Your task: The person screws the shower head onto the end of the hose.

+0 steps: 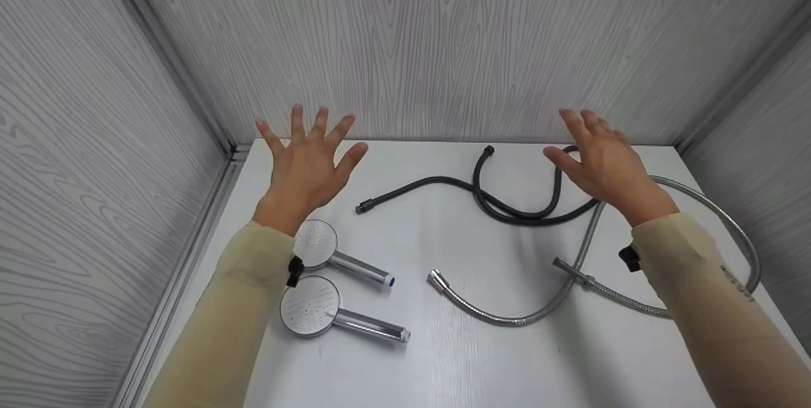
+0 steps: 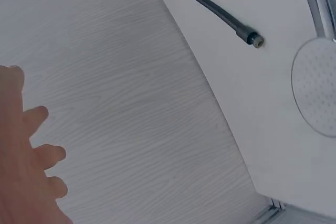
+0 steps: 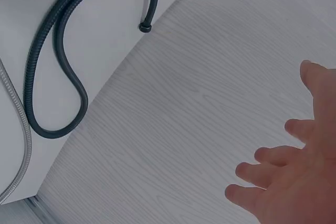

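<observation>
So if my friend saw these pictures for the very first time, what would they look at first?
Probably the two bare hands: the left hand and right hand are both held out over the back of the white table, holding nothing. Next, maybe the shiny shower head at the left, with another one just behind it. Then the black hose curling at the back and the silver hose looping on the right.

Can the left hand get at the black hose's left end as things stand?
Probably yes: the left hand is empty with fingers spread, and nothing visible lies between it and the black hose end. The upper shower head sits off that path.
</observation>
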Available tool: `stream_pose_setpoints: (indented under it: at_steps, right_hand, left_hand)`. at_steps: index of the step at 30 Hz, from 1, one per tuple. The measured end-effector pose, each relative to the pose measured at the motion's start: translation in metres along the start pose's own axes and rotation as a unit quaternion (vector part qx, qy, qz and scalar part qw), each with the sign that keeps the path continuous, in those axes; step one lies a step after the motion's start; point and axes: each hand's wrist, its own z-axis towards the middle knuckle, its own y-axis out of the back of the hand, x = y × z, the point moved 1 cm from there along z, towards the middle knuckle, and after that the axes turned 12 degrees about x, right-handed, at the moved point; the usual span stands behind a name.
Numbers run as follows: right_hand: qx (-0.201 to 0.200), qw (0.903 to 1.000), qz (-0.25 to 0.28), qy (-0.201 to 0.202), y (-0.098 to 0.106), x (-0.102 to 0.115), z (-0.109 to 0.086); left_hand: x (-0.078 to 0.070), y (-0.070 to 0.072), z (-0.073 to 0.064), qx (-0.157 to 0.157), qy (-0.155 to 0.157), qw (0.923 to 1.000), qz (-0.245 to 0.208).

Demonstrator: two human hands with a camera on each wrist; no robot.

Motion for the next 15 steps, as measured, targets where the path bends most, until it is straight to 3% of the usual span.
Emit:
stream_pose_setpoints:
  at_steps: [2, 4, 9, 11, 15]
  right_hand:
    - [-0.02, 0.9997, 0.005, 0.009, -0.003, 0.004, -0.002]
    - [-0.054, 0.9981, 0.012, 0.027, -0.007, 0.009, -0.003]
    - [-0.149, 0.9841, 0.032, 0.091, -0.024, 0.024, -0.009]
    - [-0.166, 0.9792, 0.044, 0.108, -0.035, 0.029, -0.014]
    - [-0.157, 0.9782, 0.071, 0.116, -0.063, 0.038, -0.024]
  left_hand:
    - [-0.003, -0.004, -0.004, -0.038, -0.005, 0.9981, -0.049]
    - [-0.007, -0.009, -0.011, -0.083, -0.009, 0.9908, -0.107]
    - [-0.016, -0.028, -0.034, -0.168, -0.019, 0.9563, -0.238]
    - [-0.016, -0.039, -0.044, -0.186, -0.016, 0.9455, -0.266]
    - [-0.013, -0.064, -0.064, -0.201, 0.009, 0.9336, -0.296]
